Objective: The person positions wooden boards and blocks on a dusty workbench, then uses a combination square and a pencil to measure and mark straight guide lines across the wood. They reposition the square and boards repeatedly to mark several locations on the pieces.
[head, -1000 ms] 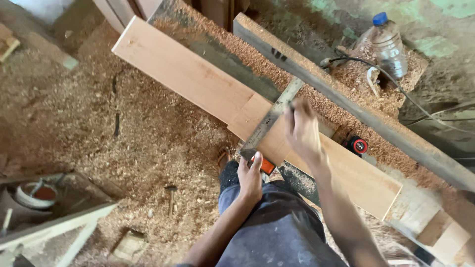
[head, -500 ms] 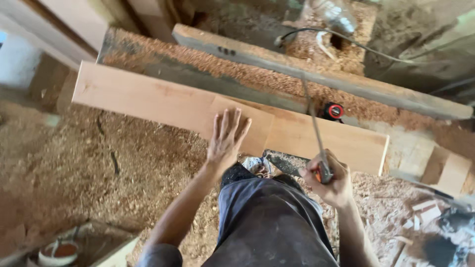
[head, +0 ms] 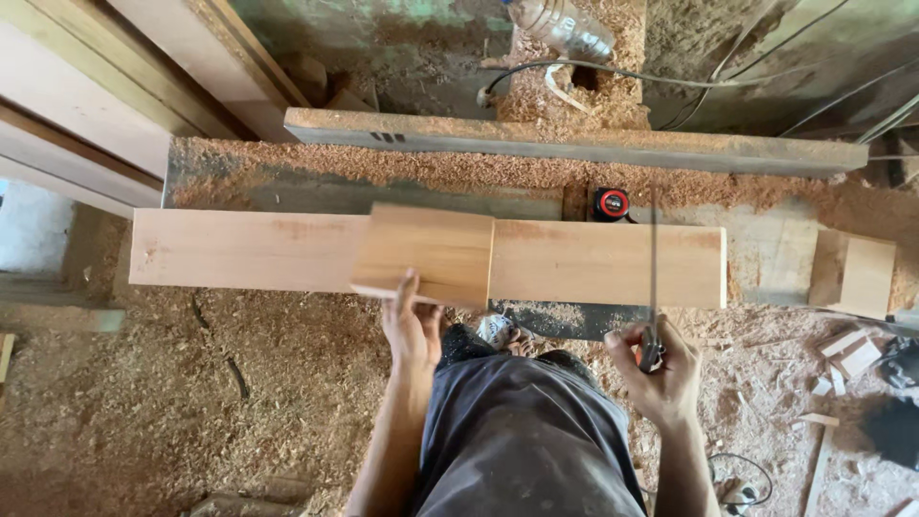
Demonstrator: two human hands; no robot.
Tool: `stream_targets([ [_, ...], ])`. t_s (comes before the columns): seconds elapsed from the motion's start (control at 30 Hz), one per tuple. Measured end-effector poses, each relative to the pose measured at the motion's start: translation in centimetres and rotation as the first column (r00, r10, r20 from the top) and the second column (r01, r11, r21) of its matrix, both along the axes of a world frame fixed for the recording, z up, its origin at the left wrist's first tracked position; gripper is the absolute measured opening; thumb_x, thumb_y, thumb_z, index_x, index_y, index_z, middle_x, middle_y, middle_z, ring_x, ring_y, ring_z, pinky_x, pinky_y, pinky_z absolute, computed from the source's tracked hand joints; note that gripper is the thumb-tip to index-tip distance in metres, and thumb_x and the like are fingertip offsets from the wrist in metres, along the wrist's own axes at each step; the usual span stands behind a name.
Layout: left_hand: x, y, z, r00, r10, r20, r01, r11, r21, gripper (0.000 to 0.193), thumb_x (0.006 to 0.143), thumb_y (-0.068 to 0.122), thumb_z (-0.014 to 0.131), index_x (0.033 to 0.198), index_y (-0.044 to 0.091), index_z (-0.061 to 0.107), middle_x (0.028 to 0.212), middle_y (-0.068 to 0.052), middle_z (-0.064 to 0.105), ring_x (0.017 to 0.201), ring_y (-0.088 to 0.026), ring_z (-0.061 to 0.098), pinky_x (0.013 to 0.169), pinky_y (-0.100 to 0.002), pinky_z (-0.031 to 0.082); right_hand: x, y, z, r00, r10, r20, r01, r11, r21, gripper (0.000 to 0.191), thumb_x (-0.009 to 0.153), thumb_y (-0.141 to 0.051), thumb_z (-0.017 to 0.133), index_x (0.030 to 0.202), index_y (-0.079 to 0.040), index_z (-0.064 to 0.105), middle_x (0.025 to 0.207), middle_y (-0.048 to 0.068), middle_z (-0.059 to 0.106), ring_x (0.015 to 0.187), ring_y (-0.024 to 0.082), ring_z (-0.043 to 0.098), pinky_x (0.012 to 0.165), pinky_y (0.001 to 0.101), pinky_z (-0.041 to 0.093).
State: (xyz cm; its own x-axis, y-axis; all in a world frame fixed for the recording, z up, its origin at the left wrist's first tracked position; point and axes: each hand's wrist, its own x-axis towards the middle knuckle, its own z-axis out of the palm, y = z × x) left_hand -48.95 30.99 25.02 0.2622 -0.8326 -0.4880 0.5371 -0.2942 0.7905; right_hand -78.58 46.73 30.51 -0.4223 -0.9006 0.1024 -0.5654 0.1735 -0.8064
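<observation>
Lifting a short block (head: 428, 254) by its near edge, the left hand (head: 412, 330) pinches it just above the long plank (head: 536, 261), which lies across the sawdust-strewn machine bed (head: 316, 191). The right hand (head: 661, 369) is closed on the handle of a thin square (head: 654, 278), whose blade crosses the plank's right part. The block looks stiff, dry and light (one hand should suffice); the plank seems heavier, best gripped along its edges. A tape (head: 612, 203) sits just behind the plank.

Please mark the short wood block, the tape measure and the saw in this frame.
short wood block (head: 428, 253), head view, centre of its top face.
tape measure (head: 612, 203), head view, middle of its red and black case.
saw (head: 654, 251), head view, midway along its thin blade.
</observation>
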Motion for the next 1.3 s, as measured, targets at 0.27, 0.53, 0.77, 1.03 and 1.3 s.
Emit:
stream_targets([
  [0.27, 2.2, 3.3, -0.5, 0.642, -0.751, 0.155, 0.636, 0.634, 0.44, 0.078, 0.113, 0.053, 0.03, 0.102, -0.011, 0.074, 0.069, -0.011, 0.075, 0.061, -0.015, 0.07, 0.06, -0.029, 0.057, 4.2, -3.4, 0.8, 0.963, 0.262, -0.069, -0.268, 0.957, -0.111, 0.029, 0.091, -0.034, 0.074, 0.08, -0.01, 0.061, 0.062, 0.003, 0.049, 0.052, 0.011, 0.044, 0.048, 0.0339, 0.038],
  [0.53, 1.5, 11.1, 0.8, 0.709, -0.69, 0.146, 0.682, 0.616, -0.394, 0.045, 0.105, 0.029, 0.061, 0.138, -0.001, 0.057, 0.127, -0.013, 0.066, 0.113, -0.02, 0.065, 0.098, -0.038, 0.054, 13.1, -8.2, 3.7, 0.717, 0.422, -0.555, -0.602, 0.777, -0.186, 0.015, 0.092, -0.016, 0.073, 0.096, -0.003, 0.067, 0.078, 0.014, 0.067, 0.067, 0.024, 0.065, 0.056, 0.0355, 0.05],
  [0.77, 0.7, 12.3, -2.4, 0.854, -0.409, -0.321, 0.306, 0.895, -0.325, 0.035, 0.113, 0.022, 0.048, 0.136, -0.002, 0.058, 0.122, -0.009, 0.069, 0.11, -0.017, 0.066, 0.1, -0.036, 0.053, 17.2, -9.3, 3.0, 0.683, 0.596, -0.422, -0.68, 0.73, -0.068, 0.011, 0.093, -0.014, 0.068, 0.093, -0.004, 0.067, 0.08, 0.01, 0.07, 0.068, 0.028, 0.066, 0.058, 0.0393, 0.053],
  [1.03, 4.7, 12.1, -3.7, 0.922, -0.197, -0.334, 0.125, 0.967, -0.224, 0.023, 0.107, 0.013, 0.058, 0.124, -0.001, 0.066, 0.113, -0.008, 0.072, 0.102, -0.016, 0.068, 0.092, -0.035, 0.056, 15.1, -11.4, 1.5, 0.691, 0.661, -0.292, -0.708, 0.7, -0.091, 0.016, 0.099, -0.018, 0.07, 0.111, -0.01, 0.072, 0.098, 0.009, 0.073, 0.091, 0.025, 0.072, 0.078, 0.0363, 0.06],
  [1.3, 10.1, 10.9, -4.0, 0.971, -0.005, -0.241, -0.053, 0.972, -0.23, 0.018, 0.102, 0.008, 0.064, 0.118, 0.002, 0.066, 0.11, -0.007, 0.073, 0.098, -0.016, 0.069, 0.088, -0.034, 0.056, 9.5, -15.8, -0.8, 0.649, 0.699, -0.3, -0.588, 0.711, 0.386, 0.104, 0.066, -0.051, 0.089, 0.152, -0.014, 0.045, 0.166, 0.016, 0.019, 0.137, 0.039, 0.048, 0.103, 0.0516, 0.05],
])
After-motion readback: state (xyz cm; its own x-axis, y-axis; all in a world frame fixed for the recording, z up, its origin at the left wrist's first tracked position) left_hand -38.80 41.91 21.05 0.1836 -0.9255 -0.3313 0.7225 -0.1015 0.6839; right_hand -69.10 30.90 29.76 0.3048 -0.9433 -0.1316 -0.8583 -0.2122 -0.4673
